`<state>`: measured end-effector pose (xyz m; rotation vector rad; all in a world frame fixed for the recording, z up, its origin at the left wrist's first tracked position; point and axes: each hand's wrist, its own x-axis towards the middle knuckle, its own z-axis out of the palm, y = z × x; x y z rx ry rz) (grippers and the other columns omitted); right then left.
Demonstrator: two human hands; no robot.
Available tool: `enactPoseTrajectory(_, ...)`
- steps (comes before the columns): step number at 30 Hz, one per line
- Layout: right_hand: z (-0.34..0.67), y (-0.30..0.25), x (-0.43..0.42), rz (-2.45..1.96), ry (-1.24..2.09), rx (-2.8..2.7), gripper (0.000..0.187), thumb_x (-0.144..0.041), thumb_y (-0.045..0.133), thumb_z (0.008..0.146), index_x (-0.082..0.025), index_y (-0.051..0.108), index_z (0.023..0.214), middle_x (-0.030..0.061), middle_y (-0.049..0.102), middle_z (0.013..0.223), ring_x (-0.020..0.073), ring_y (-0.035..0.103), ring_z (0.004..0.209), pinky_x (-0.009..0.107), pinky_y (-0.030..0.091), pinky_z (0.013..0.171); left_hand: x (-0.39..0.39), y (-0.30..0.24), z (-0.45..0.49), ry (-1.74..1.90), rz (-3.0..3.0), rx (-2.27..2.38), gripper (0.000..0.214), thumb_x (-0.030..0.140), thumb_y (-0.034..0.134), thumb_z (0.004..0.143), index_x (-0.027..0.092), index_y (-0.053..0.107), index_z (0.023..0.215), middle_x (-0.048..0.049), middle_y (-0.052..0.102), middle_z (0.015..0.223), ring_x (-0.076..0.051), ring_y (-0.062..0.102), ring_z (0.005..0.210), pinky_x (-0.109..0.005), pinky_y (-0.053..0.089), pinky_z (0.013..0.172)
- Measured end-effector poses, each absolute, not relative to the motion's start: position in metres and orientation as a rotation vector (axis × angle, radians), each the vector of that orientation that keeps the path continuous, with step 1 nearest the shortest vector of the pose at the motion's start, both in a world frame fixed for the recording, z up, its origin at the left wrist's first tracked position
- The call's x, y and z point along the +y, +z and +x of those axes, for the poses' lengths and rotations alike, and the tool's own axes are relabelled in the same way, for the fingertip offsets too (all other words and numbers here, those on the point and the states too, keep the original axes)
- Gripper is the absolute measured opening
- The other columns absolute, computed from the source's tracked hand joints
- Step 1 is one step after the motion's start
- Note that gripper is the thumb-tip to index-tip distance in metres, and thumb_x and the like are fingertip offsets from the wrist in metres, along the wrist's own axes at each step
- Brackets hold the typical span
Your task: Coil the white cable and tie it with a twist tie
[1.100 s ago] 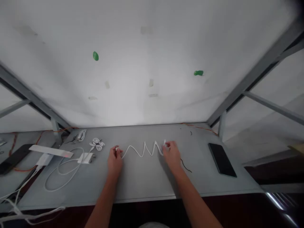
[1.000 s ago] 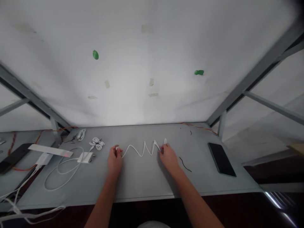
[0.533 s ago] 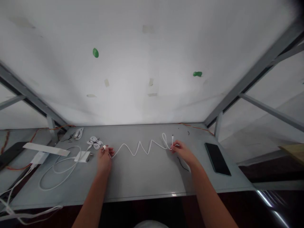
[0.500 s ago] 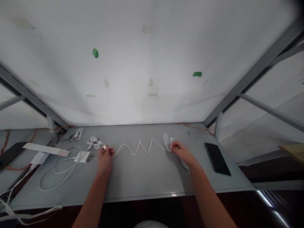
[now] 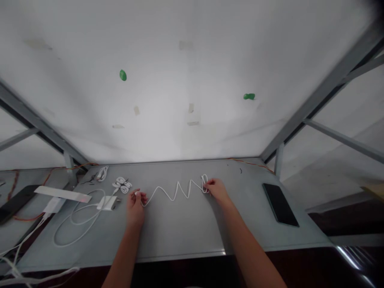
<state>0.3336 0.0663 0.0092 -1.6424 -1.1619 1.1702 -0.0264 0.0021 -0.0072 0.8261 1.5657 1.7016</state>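
Note:
A white USB cable [image 5: 173, 199] runs in zigzag bends between my two hands over the grey table. My left hand [image 5: 136, 206] is closed on its plug end, with the fingers curled around it. At the other end, my right hand [image 5: 216, 189] pinches small gathered loops of the same cable between thumb and fingers. Left of my left hand lie a coiled white cable [image 5: 122, 185] bound with a dark tie and a white charger [image 5: 107, 202].
Another bundled cable [image 5: 102, 173] lies at the back left. A white strip [image 5: 63, 193] sticks over the table's left edge. A black phone [image 5: 280, 205] rests at the right. Metal frame posts [image 5: 279, 160] stand at both sides, before a white wall [image 5: 156, 136].
My right hand has moved left, nearer to my left hand, and the loops at it are now more tightly gathered. The view has shifted slightly.

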Motion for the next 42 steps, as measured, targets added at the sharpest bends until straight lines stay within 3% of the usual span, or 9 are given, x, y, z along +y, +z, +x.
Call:
enactPoseTrajectory(9, 0.347, 0.030, 0.104, -1.251, 1.581, -1.174, 0.053, -0.030, 0.090, 0.055, -0.020, 0.068, 0.102, -0.0031, 0.065, 0.061, 0.0174, 0.062, 0.052, 0.026, 0.044, 0.045, 0.007, -0.007, -0.013, 1.528, 1.168, 1.748, 0.053, 0.069, 0.059, 0.089, 0.021, 0.061, 0.112, -0.0003, 0.065, 0.078, -0.017, 0.060, 0.061, -0.032, 0.051, 0.062)
enactPoseTrajectory(16, 0.346, 0.020, 0.120, -1.160, 1.465, -1.052, 0.048, -0.043, 0.098, 0.048, -0.020, 0.065, 0.075, -0.0054, 0.057, 0.059, 0.0097, 0.048, 0.051, 0.023, 0.035, 0.045, 0.006, -0.011, -0.016, 1.560, 1.104, 1.720, 0.056, 0.071, 0.061, 0.086, 0.021, 0.061, 0.112, 0.0006, 0.064, 0.076, -0.016, 0.058, 0.056, -0.031, 0.049, 0.055)
enactPoseTrajectory(19, 0.342, 0.016, 0.119, -1.137, 1.397, -0.957, 0.050, -0.044, 0.098, 0.046, -0.021, 0.064, 0.074, -0.0046, 0.061, 0.061, 0.0119, 0.051, 0.053, 0.025, 0.040, 0.047, 0.014, -0.004, -0.009, 1.593, 1.100, 1.757, 0.055, 0.070, 0.061, 0.086, 0.020, 0.060, 0.110, 0.0010, 0.064, 0.075, -0.016, 0.056, 0.055, -0.029, 0.048, 0.054)
enactPoseTrajectory(23, 0.341, 0.019, 0.116, -1.027, 1.391, -0.912, 0.051, -0.043, 0.097, 0.052, -0.021, 0.072, 0.091, 0.0007, 0.075, 0.078, 0.0192, 0.069, 0.073, 0.035, 0.057, 0.076, 0.056, 0.008, 0.008, 1.625, 1.161, 1.742, 0.050, 0.066, 0.056, 0.090, 0.020, 0.058, 0.110, 0.0016, 0.063, 0.076, -0.015, 0.057, 0.054, -0.028, 0.047, 0.053)
enactPoseTrajectory(27, 0.349, 0.022, 0.116, -1.021, 1.310, -1.009, 0.049, -0.046, 0.093, 0.058, -0.023, 0.075, 0.096, 0.0058, 0.080, 0.096, 0.0247, 0.074, 0.097, 0.040, 0.054, 0.096, 0.099, 0.015, 0.018, 1.665, 1.180, 1.688, 0.042, 0.059, 0.054, 0.092, 0.021, 0.056, 0.109, 0.0025, 0.062, 0.075, -0.015, 0.057, 0.054, -0.028, 0.048, 0.054)
enactPoseTrajectory(32, 0.357, 0.021, 0.118, -1.254, 1.056, -1.176, 0.045, -0.056, 0.081, 0.067, -0.020, 0.074, 0.093, 0.0082, 0.078, 0.082, 0.0252, 0.073, 0.075, 0.042, 0.058, 0.077, 0.106, 0.008, 0.006, 1.687, 1.186, 1.665, 0.039, 0.056, 0.056, 0.091, 0.021, 0.056, 0.109, 0.0034, 0.061, 0.074, -0.014, 0.057, 0.055, -0.027, 0.048, 0.054)
enactPoseTrajectory(35, 0.361, 0.023, 0.117, -1.345, 0.931, -1.252, 0.027, -0.044, 0.079, 0.070, -0.020, 0.073, 0.080, 0.0059, 0.071, 0.071, 0.0228, 0.065, 0.066, 0.038, 0.055, 0.068, 0.103, 0.002, -0.002, 1.698, 1.107, 1.648, 0.038, 0.055, 0.057, 0.091, 0.021, 0.057, 0.108, 0.0037, 0.061, 0.074, -0.014, 0.056, 0.054, -0.026, 0.047, 0.053)
enactPoseTrajectory(39, 0.367, 0.029, 0.116, -1.440, 0.678, -1.417, 0.001, -0.022, 0.071, 0.071, -0.021, 0.070, 0.071, 0.0068, 0.069, 0.080, 0.0218, 0.062, 0.073, 0.036, 0.052, 0.072, 0.104, 0.003, -0.007, 1.731, 1.045, 1.650, 0.036, 0.054, 0.057, 0.091, 0.021, 0.056, 0.108, 0.0039, 0.061, 0.075, -0.013, 0.056, 0.054, -0.025, 0.046, 0.053)
enactPoseTrajectory(42, 0.373, 0.033, 0.112, -1.524, 0.492, -1.661, 0.011, -0.011, 0.064, 0.068, -0.021, 0.066, 0.071, 0.0102, 0.070, 0.096, 0.0240, 0.066, 0.084, 0.037, 0.054, 0.078, 0.103, 0.005, -0.010, 1.748, 1.050, 1.665, 0.036, 0.053, 0.057, 0.091, 0.021, 0.055, 0.108, 0.0042, 0.061, 0.075, -0.013, 0.056, 0.053, -0.025, 0.046, 0.052)
